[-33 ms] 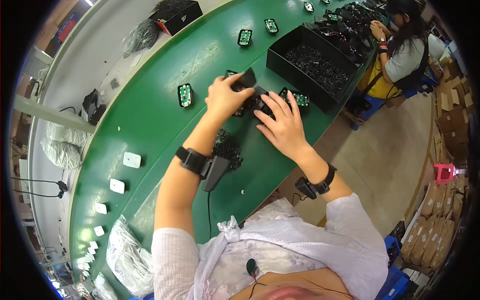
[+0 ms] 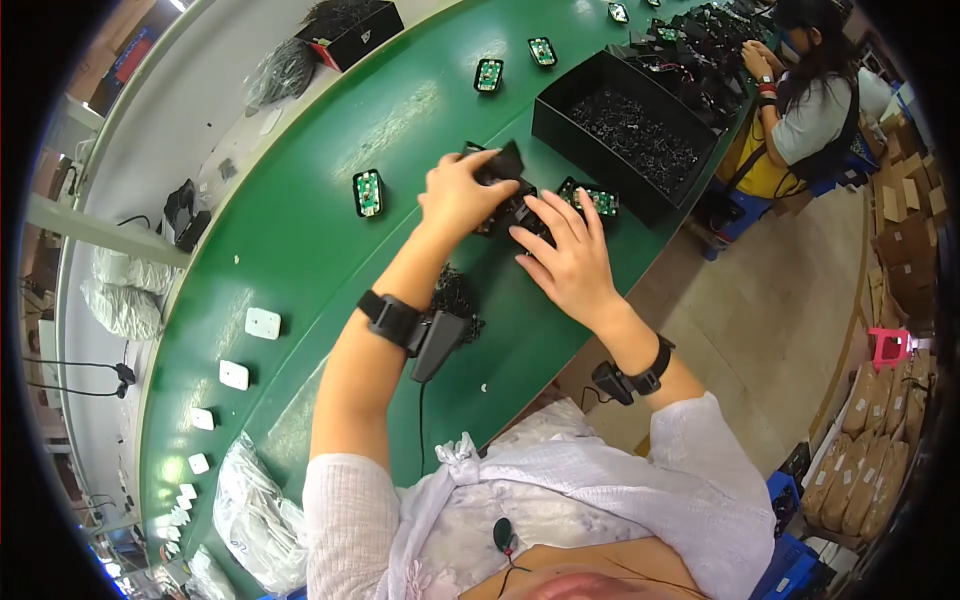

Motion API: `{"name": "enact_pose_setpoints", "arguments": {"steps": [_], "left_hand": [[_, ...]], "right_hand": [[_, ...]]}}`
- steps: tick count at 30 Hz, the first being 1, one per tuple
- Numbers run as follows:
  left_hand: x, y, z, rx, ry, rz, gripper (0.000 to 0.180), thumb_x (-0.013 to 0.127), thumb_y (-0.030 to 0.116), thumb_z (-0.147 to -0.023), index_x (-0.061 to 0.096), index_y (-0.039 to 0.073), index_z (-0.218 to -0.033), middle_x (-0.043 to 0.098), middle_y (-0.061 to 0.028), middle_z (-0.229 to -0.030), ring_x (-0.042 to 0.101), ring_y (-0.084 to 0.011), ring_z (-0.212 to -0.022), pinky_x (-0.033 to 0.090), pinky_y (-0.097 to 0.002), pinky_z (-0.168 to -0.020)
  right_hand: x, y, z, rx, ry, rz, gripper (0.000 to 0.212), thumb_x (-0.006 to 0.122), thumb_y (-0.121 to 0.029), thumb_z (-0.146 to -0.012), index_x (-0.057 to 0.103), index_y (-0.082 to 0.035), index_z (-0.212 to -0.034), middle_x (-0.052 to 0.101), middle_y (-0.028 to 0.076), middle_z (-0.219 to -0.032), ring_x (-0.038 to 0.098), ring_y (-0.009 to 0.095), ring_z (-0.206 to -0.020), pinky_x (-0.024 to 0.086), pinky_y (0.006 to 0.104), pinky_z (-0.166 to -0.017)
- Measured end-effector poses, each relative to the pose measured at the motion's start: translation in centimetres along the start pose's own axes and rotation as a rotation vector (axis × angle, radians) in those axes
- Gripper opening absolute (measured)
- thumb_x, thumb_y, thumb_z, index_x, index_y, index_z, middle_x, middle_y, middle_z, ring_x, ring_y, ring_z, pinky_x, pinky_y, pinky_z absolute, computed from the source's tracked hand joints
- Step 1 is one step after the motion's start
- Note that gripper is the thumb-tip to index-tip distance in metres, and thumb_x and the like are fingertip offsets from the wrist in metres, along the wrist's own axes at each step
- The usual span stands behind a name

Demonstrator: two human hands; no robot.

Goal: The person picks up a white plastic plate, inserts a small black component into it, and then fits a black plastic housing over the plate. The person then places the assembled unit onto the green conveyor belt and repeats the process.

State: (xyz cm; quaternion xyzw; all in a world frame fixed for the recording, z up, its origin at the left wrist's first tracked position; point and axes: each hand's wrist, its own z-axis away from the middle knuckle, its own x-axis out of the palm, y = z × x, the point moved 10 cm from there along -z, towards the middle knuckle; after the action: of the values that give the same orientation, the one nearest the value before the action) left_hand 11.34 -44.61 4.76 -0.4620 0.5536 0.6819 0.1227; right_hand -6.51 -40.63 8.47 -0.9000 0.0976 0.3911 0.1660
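My left hand [image 2: 457, 200] is closed around a dark black plastic housing [image 2: 511, 160], thumb on the near side and fingers over the far side. Just right of it, my right hand [image 2: 570, 255] has its fingers stretched out over small black parts [image 2: 522, 212], its fingertips at their edge. Close by those fingertips lies a black casing with a green circuit board [image 2: 602, 202]. A heap of small black pieces [image 2: 455, 295] sits beneath my left wrist. What the left fingers cover is hidden.
An open black box [image 2: 560, 125] of tiny black parts stands at the right edge of the green table [image 2: 310, 230]. Cased circuit boards [image 2: 368, 193] and white square pieces [image 2: 263, 323] line the left. A plastic bag [image 2: 250, 520] lies near left. Another person [image 2: 805, 110] sits far right.
My left hand and the black housing have shifted slightly to the right. The right hand has hardly moved, its fingers still spread.
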Motion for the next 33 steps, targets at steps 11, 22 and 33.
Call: {"name": "enact_pose_setpoints", "arguments": {"steps": [11, 22, 33], "left_hand": [[4.9, 4.1, -2.7, 0.178, -0.31, -0.183, 0.089, 0.073, 0.06, -0.068, 0.039, 0.025, -0.142, 0.028, -0.0235, -0.148, 0.025, -0.0421, -0.137, 0.029, -0.0645, -0.103], [0.0, 0.5, -1.4, 0.134, -0.027, 0.515, 0.072, 0.067, 0.046, -0.083, 0.044, 0.005, -0.137, 0.045, -0.0222, -0.137, 0.042, -0.0327, -0.129, 0.034, -0.0396, -0.106], [-13.4, -3.8, 7.3, 0.233, 0.295, 0.502, 0.035, 0.06, 0.026, -0.092, 0.06, 0.002, -0.118, 0.066, -0.0097, -0.107, 0.061, -0.0135, -0.098, 0.047, -0.0261, -0.084]], "right_hand": [[-2.6, 1.0, 1.3, 0.106, 0.092, -0.116, 0.033, 0.07, -0.01, -0.076, 0.064, -0.012, -0.109, 0.055, 0.011, -0.124, 0.05, 0.031, -0.118, 0.033, 0.0503, -0.104], [-1.4, -2.0, 1.2, 0.037, 0.048, -0.174, 0.029, 0.068, -0.009, -0.077, 0.065, -0.01, -0.106, 0.058, 0.011, -0.121, 0.052, 0.03, -0.115, 0.035, 0.0491, -0.103], [2.7, -6.2, -2.6, -0.092, -0.1, -0.229, 0.039, 0.069, -0.006, -0.076, 0.063, -0.011, -0.114, 0.057, 0.01, -0.122, 0.053, 0.03, -0.112, 0.041, 0.0406, -0.095]]}}
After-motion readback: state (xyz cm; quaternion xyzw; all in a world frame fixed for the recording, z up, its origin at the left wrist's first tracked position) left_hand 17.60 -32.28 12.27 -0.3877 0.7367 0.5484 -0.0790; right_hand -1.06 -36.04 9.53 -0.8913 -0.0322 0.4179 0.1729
